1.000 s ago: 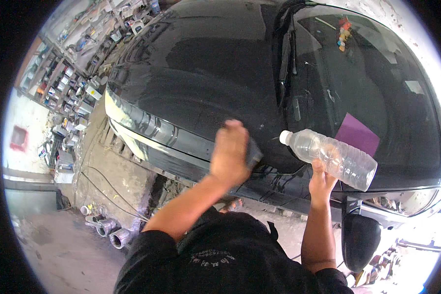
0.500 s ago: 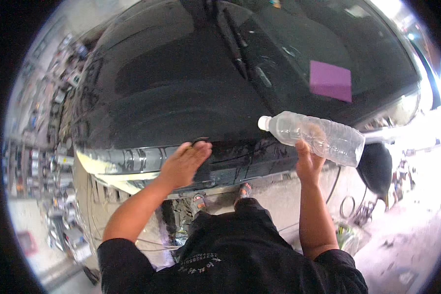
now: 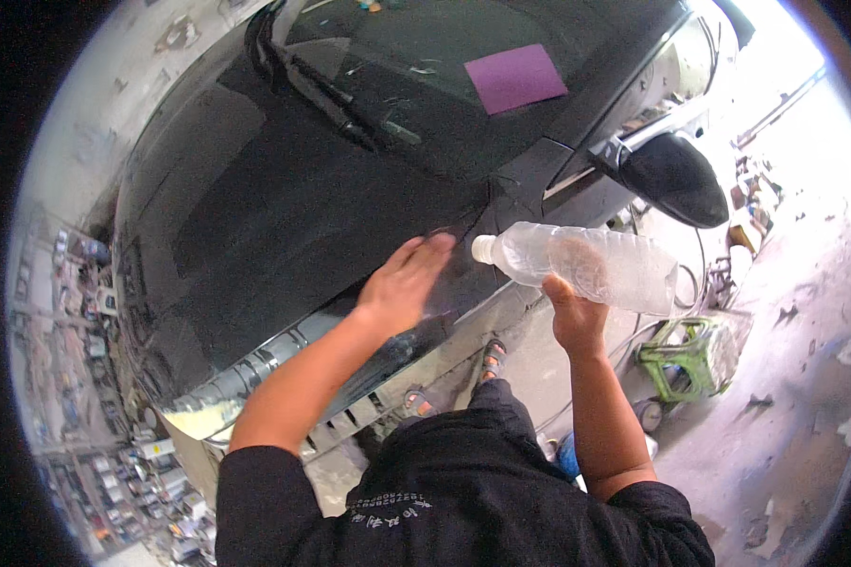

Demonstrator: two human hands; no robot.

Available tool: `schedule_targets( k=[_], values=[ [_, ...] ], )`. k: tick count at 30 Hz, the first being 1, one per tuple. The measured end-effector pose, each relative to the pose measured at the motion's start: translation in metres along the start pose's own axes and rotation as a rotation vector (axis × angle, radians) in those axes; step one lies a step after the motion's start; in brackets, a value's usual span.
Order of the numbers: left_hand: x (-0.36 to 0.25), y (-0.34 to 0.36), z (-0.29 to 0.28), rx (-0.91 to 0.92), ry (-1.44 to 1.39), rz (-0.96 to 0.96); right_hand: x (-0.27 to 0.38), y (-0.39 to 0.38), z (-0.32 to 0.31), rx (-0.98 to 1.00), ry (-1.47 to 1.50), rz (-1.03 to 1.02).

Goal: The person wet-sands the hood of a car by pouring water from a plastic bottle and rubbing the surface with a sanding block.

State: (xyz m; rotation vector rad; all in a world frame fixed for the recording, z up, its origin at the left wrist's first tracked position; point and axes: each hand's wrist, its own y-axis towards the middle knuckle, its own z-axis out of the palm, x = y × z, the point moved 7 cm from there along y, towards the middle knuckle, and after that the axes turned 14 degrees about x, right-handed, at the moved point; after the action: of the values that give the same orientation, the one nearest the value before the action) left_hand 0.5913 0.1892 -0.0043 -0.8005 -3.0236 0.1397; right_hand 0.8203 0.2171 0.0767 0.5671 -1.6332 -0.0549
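Observation:
My right hand (image 3: 577,317) grips a clear plastic bottle (image 3: 624,265) with a white cap (image 3: 483,249). The bottle lies nearly level, its cap toward the left, above the side of a black car. My left hand (image 3: 407,279) is stretched out flat, slightly blurred, over the edge of the car's dark hood (image 3: 284,255). Its fingers point toward the bottle's cap. Whether anything lies under that palm is hidden. Wet-looking streaks and a pale yellow patch (image 3: 203,419) mark the car's front edge at the lower left.
A purple sheet (image 3: 517,79) lies on the windshield near the wipers (image 3: 331,104). The side mirror (image 3: 676,180) juts out at the right. On the floor stand a green stool (image 3: 676,359) and a hose (image 3: 638,331). Parts crowd shelves (image 3: 95,397) at the left.
My view has turned and shifted toward the car's mirror side. My left hand has slid along the hood edge, closer to the bottle's cap. The bottle stays in my right hand.

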Motion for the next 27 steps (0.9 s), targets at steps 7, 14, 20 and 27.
schedule_targets(
  k=[7,14,20,27],
  values=[
    [0.007,-0.036,-0.011,0.106,0.123,0.047,-0.02,-0.018,-0.011,-0.056,-0.064,0.011],
    [-0.009,0.046,-0.011,0.087,0.284,-0.069,-0.021,-0.019,-0.017,-0.064,-0.013,0.067],
    [0.002,0.012,0.004,0.184,0.317,-0.091,-0.018,-0.023,-0.023,-0.066,-0.165,0.058],
    [-0.013,0.055,0.006,0.132,0.376,-0.205,-0.021,-0.018,-0.018,-0.075,-0.033,0.004]
  ],
)
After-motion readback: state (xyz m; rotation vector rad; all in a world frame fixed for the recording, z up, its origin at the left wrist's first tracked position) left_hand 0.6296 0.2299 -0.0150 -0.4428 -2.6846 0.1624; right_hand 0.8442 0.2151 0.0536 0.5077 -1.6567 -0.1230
